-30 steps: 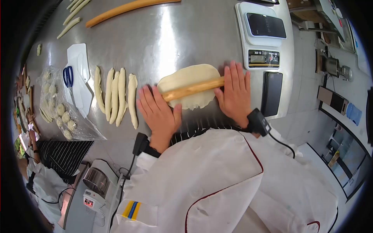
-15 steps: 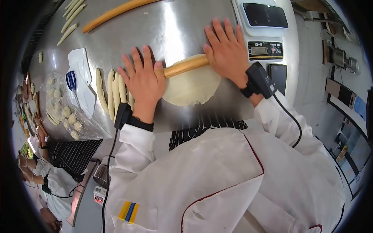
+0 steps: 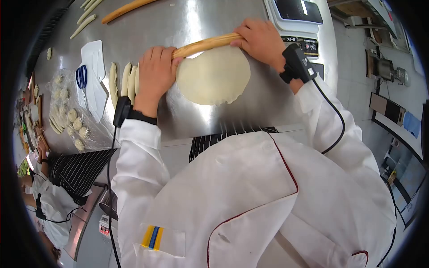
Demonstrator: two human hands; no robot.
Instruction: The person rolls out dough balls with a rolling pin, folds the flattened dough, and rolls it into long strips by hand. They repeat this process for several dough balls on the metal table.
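Observation:
A wooden rolling pin [image 3: 205, 44] lies in both hands, just past the far edge of a flat round sheet of dough [image 3: 214, 78]. My left hand [image 3: 155, 73] has its fingers wrapped round the pin's left end. Around the right end, the fingers of my right hand [image 3: 260, 42] are closed. The dough sheet is thin and pale, with a slightly ragged near edge, and rests on the steel table [image 3: 178, 120]. Several dough strips [image 3: 130, 82] lie side by side left of my left hand, partly hidden by it.
Blue-handled scissors [image 3: 82, 77] lie on a white board [image 3: 92, 58], beside dough balls under plastic [image 3: 72, 115]. Another rolling pin [image 3: 127, 10] and dough strips [image 3: 83, 26] are at the far left. A scale [image 3: 304, 44] stands right. A co-worker [image 3: 53, 205] is lower left.
The rolling pin has moved away from my body, off the dough's middle to beyond its far edge. Both hands, flat with spread fingers before, have closed round its ends.

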